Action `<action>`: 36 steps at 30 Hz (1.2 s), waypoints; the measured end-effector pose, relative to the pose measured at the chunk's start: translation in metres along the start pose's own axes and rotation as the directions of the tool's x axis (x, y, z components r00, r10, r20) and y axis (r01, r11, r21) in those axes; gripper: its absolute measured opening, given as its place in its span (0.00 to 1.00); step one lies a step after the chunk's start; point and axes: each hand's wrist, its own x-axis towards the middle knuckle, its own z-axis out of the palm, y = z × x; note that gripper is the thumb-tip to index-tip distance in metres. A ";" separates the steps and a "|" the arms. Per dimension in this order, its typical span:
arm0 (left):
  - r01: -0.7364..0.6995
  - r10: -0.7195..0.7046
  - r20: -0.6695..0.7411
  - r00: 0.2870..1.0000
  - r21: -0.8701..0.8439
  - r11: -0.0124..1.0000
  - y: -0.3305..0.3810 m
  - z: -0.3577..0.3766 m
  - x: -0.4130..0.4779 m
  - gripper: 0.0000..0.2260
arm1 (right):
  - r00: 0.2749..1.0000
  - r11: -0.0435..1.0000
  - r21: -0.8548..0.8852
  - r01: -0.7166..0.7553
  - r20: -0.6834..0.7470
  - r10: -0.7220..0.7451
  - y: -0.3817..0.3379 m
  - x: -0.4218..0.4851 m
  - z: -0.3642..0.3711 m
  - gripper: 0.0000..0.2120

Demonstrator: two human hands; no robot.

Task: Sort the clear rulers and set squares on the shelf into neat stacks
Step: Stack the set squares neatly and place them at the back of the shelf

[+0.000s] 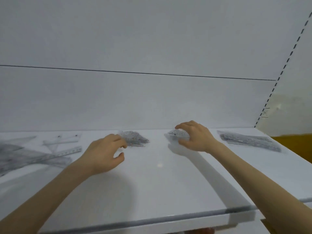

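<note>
Sadly, markings blur unreadably on the clear pile (175,133) the right hand (195,136) grips.

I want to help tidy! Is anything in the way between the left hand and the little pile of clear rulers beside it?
Nothing visible is in the way. The left hand reaches right up to the little pile, with only bare shelf around. Blur hides whether they touch.

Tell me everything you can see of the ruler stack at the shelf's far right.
The stack of rulers is a flat pile of clear plastic strips with fine dark markings, looking grey against the white shelf. It lies at a slant near the shelf's right end. Nothing touches it; the right hand is apart, to its left.
</note>
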 end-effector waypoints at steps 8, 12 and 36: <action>0.194 -0.194 -0.019 0.981 -0.021 0.981 -0.083 -0.062 -0.102 0.08 | 0.977 0.974 0.074 0.212 0.010 -0.214 -0.144 0.041 0.011 0.20; 0.290 -0.289 -0.055 0.956 0.005 0.957 -0.142 -0.093 -0.161 0.07 | 0.953 0.947 0.120 0.299 0.015 -0.303 -0.232 0.061 0.029 0.17; 0.159 -0.183 -0.069 0.981 -0.262 0.952 -0.311 -0.105 -0.213 0.08 | 0.905 0.961 0.132 0.244 0.324 -0.275 -0.420 0.108 0.073 0.16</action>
